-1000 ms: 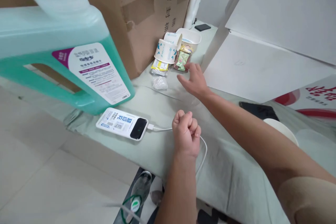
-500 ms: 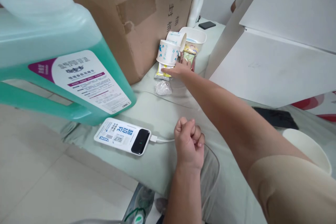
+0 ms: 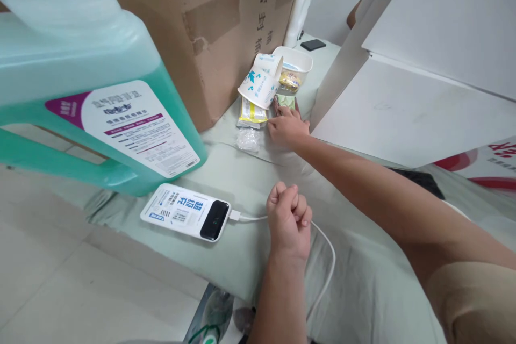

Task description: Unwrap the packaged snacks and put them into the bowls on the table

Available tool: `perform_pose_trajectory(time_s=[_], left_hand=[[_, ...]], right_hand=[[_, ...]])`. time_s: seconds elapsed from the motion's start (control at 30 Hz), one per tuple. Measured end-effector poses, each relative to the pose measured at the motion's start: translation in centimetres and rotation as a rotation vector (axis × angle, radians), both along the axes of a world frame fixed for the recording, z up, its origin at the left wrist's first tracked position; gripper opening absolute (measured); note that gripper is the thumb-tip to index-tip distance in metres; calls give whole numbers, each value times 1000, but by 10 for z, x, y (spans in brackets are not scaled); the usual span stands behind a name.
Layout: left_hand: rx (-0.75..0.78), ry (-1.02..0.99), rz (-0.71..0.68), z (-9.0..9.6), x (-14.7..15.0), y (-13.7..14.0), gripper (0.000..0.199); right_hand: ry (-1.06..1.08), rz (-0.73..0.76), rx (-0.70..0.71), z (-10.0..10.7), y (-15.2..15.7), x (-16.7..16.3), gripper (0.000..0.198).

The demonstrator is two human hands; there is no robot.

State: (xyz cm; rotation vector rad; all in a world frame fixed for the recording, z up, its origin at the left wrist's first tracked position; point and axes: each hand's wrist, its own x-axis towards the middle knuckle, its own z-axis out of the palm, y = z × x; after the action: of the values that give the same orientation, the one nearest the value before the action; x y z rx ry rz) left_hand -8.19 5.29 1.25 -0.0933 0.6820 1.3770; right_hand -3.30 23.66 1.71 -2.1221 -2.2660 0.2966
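My right hand (image 3: 288,126) reaches across the cloth, its fingers closed on the near end of a small green packet (image 3: 286,101). Its thumb side lies beside some yellow-and-white packets (image 3: 253,112). Just above those, a white paper cup with blue leaf prints (image 3: 258,87) leans over, with a second paper cup (image 3: 269,65) lying behind it. My left hand (image 3: 289,217) is a fist, palm side up, with nothing seen in it. A white cable (image 3: 328,242) passes behind that fist to a white power bank (image 3: 185,211).
A large jug of green liquid (image 3: 169,107) stands at the left, before a cardboard box (image 3: 217,43). White boxes (image 3: 423,102) border the right. Farther back are a white tub (image 3: 302,59), a white bottle (image 3: 300,5) and a black flat object (image 3: 313,44). Clear crumpled plastic (image 3: 248,140) lies near the packets.
My right hand has drawn back toward me, and the green packet has come with it, away from the tub. The front paper cup has tipped. My left fist stays in place.
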Motion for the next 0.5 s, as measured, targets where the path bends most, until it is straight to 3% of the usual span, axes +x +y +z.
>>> perform_pose_trajectory(time_s=[0.13,0.2,0.27,0.37,0.5], left_hand=[[-18,-21,41,0,1,3,56],[-39,-50,122,0,0,5,42],[-60,-85,198,0,-1,7,23],[-66,-109,230,0,-3,9,17],[-44,-93,214,-1,-4,9,19]], right_hand=[[26,35,165,-7,-4,0,39],[55,76,243,-10,-4,-4,46],[18,223,288,-12,-2,-8,48],[-82,407,281,-13,6,-13,49],[-100,367,226,-15,20,-8,51]])
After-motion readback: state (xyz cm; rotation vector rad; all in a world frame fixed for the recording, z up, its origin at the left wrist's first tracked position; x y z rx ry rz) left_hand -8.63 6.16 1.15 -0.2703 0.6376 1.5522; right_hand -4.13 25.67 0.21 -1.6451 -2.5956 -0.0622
